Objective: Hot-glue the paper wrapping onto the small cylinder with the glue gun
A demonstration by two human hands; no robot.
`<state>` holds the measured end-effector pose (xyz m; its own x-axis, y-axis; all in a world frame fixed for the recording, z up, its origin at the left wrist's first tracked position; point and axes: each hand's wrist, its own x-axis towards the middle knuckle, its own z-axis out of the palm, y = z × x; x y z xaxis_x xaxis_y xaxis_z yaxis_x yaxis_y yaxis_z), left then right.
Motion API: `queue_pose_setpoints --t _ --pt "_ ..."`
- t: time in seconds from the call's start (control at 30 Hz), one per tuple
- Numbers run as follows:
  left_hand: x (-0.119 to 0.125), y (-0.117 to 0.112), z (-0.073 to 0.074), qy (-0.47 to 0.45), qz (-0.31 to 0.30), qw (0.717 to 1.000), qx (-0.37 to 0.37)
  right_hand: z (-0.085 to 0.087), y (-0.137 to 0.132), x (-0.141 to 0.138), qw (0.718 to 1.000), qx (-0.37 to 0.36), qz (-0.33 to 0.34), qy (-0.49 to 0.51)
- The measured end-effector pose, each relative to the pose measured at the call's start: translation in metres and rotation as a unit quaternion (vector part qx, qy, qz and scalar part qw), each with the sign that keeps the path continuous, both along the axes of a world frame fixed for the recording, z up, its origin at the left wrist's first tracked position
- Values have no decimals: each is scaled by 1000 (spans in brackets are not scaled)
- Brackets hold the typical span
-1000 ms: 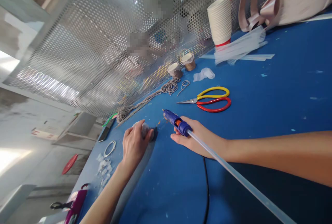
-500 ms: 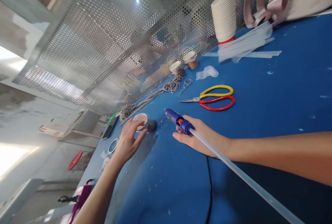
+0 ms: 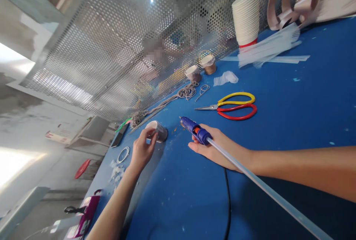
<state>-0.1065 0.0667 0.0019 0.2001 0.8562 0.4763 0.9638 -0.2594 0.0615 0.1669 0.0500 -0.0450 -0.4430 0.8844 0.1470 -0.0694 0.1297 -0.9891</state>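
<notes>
My right hand (image 3: 219, 145) is wrapped around a blue hot glue gun (image 3: 196, 129), its nozzle pointing to the upper left. A long translucent glue stick (image 3: 258, 180) juts from its back, and a black cord (image 3: 228, 203) runs down from under the hand. At the left, my left hand (image 3: 143, 149) has its thumb and fingers closed at the rim of a small paper cup (image 3: 161, 132) with a dark grey lower part. The fingers cover part of the cup's mouth. Scissors (image 3: 235, 106) with one yellow and one red handle lie beyond the glue gun.
A metal mesh screen (image 3: 119, 47) borders the blue table (image 3: 292, 121). Along it stand a stack of paper cups (image 3: 246, 17), two small wrapped cups and grey cord (image 3: 186, 91). Glue sticks (image 3: 269, 45) lie at the right. A white ring (image 3: 123, 155) and purple box (image 3: 87, 214) are at left.
My left hand's spread fingers have drawn together on the cup's rim. My right hand keeps its hold on the glue gun. The whole view has shifted slightly.
</notes>
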Motion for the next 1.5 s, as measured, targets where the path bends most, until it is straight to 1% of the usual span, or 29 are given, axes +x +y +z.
queue_pose_setpoints --t 0.17,0.27,0.33,0.43,0.57,0.67,0.73,0.83,0.87,0.9,0.97,1.1,1.2,1.27,1.33,1.43,1.5 --pt "-3 0 -9 -13 -2 1000 6 1 0 0 1000 11 -12 -20" --pt "-3 0 -12 -56 -10 998 8 3 0 1 1000 10 -14 -27" --pt "-2 -1 -11 -111 -6 994 -10 6 0 1 999 15 -13 -32" --pt "1 -3 -7 -185 20 982 -43 10 -2 2 999 31 -4 -35" --pt "7 -5 -2 -237 39 969 -58 14 -6 4 998 54 20 -28" --pt "12 -9 2 -272 49 960 -49 16 -8 5 996 79 25 -39" --pt "17 -14 4 -326 53 943 -43 17 -9 6 991 115 34 -52" --pt "27 -22 7 -447 47 891 -67 18 -11 7 980 183 56 -62" --pt "31 -25 7 -477 41 874 -82 17 -12 6 975 204 63 -60" --pt "34 -28 7 -491 36 865 -96 17 -13 6 971 221 68 -59" --pt "41 -32 7 -493 21 863 -113 15 -14 5 967 235 72 -64" --pt "45 -38 7 -444 -11 888 -118 13 -15 5 970 214 77 -92" --pt "45 -40 6 -425 -12 897 -121 15 -15 6 970 197 91 -109" --pt "46 -41 5 -436 -6 891 -128 16 -15 7 970 191 98 -113" --pt "47 -42 5 -462 -8 875 -144 16 -15 7 971 189 96 -111" --pt "49 -43 6 -503 -35 846 -173 15 -15 6 972 188 89 -110" --pt "50 -44 6 -510 -54 837 -190 14 -15 6 972 185 91 -113"
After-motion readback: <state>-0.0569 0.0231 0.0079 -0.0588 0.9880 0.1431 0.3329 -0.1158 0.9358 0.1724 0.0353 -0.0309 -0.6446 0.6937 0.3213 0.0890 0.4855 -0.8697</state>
